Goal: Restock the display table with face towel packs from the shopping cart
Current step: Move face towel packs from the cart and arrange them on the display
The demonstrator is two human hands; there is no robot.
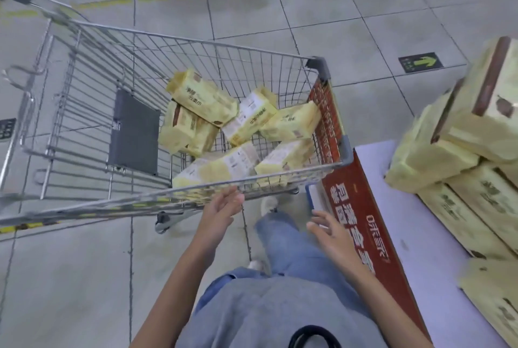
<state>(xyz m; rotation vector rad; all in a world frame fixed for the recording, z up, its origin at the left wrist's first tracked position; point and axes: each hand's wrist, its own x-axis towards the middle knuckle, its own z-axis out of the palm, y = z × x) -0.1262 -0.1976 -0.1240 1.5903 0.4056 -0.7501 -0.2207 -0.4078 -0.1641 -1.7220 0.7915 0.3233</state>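
Both empty hands (pixel 276 217) spread open beside shopping cart (pixel 330 101) holding face towel packs (pixel 201 95).

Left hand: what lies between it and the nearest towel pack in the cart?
Head view: only the cart's wire side wall separates the left hand from the nearest pack.

One view only, worn on my head, facing forward and steeply down. It is wide-angle; straight lines bow toward the edges. My torso and both forearms fill the near bottom edge. The cart (pixel 179 112) lies close below at centre-left, the table (pixel 406 207) close at right, cut by the frame. Floor (pixel 322 25) fills the far top.
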